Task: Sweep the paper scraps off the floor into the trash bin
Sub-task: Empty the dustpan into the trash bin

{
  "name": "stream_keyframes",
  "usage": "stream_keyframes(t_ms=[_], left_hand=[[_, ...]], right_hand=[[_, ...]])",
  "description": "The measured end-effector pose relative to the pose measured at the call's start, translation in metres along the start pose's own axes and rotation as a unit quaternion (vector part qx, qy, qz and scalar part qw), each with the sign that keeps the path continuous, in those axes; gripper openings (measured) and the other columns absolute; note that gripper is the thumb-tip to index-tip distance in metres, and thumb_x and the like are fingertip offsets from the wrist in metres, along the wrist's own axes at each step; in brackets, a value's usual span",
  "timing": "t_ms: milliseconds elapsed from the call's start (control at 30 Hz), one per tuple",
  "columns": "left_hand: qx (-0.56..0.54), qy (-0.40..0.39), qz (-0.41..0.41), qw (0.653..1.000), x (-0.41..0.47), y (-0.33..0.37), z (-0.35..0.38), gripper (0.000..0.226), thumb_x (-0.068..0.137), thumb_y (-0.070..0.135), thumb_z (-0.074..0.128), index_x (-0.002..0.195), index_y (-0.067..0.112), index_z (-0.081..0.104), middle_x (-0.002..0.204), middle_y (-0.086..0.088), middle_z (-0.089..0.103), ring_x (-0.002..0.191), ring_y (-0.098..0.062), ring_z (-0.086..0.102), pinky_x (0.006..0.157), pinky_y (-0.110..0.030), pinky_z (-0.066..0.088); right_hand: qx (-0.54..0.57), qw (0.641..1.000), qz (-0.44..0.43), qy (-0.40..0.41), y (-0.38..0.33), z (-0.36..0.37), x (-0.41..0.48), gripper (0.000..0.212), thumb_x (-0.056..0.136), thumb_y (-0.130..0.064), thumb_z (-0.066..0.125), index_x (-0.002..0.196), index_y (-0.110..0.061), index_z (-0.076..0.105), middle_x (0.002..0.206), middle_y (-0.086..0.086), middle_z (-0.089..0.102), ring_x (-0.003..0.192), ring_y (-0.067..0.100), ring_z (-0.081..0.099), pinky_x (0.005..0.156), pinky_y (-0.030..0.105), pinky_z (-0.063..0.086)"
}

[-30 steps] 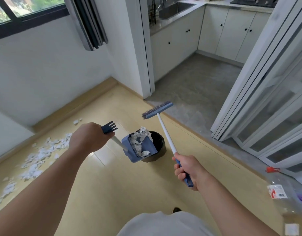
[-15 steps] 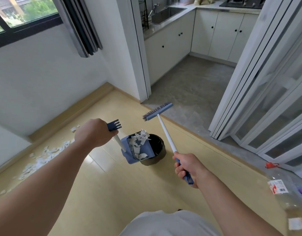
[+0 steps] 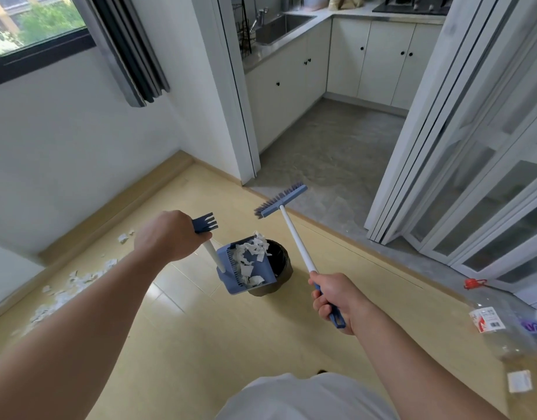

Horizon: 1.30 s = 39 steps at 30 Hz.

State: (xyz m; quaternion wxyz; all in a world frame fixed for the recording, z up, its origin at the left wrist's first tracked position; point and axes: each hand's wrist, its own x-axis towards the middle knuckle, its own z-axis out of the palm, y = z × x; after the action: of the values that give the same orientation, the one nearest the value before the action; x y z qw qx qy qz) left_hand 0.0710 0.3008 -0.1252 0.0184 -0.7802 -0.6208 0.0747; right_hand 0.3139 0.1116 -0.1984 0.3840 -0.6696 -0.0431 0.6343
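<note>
Paper scraps ragged, white, heaped in blue dustpan

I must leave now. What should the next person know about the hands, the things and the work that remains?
Left hand: holds the dustpan handle, pan tilted over the trash bin, scraps still in it.
Right hand: holds the broom, its head raised off the floor.
Done: one load collected.
Left: finish emptying the pan, then sweep the paper scraps along the left wall.

I get bright, even daylight from the window at upper left; edges bow outward, lower right corner smeared.
</note>
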Motion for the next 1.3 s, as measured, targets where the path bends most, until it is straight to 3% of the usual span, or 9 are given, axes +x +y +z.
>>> stream_keyframes(t_ms=[200, 933, 1300], left_hand=[[0.042, 0.006, 0.041, 0.998, -0.003, 0.011, -0.002, 0.055, 0.090, 0.067, 0.051, 0.062, 0.019, 0.052, 0.067, 0.001, 0.059, 0.063, -0.021, 0.060, 0.049, -0.024, 0.041], [0.029, 0.015, 0.027, 0.999, 0.003, -0.005, -0.006, 0.055, 0.090, 0.065, 0.053, 0.062, 0.018, 0.055, 0.066, 0.000, 0.057, 0.057, -0.017, 0.055, 0.047, -0.022, 0.037], [0.061, 0.024, 0.065, 0.996, -0.005, 0.007, -0.001, 0.052, 0.093, 0.067, 0.045, 0.069, 0.022, 0.054, 0.068, 0.003, 0.056, 0.060, -0.020, 0.058, 0.047, -0.022, 0.039]], right_hand=[[-0.002, 1.000, -0.001, 0.002, 0.002, 0.005, 0.002, 0.017, 0.100, -0.022, 0.048, 0.096, -0.008, 0.056, 0.068, 0.003, 0.042, 0.042, 0.007, 0.033, 0.033, 0.016, 0.027], [-0.006, 1.000, 0.008, 0.012, 0.000, 0.015, 0.001, 0.019, 0.101, -0.024, 0.048, 0.094, -0.007, 0.054, 0.068, 0.002, 0.041, 0.041, 0.007, 0.032, 0.032, 0.016, 0.026], [-0.007, 1.000, 0.013, 0.015, 0.000, 0.016, 0.000, 0.020, 0.101, -0.024, 0.049, 0.090, -0.008, 0.054, 0.066, 0.002, 0.041, 0.042, 0.006, 0.033, 0.033, 0.015, 0.026]])
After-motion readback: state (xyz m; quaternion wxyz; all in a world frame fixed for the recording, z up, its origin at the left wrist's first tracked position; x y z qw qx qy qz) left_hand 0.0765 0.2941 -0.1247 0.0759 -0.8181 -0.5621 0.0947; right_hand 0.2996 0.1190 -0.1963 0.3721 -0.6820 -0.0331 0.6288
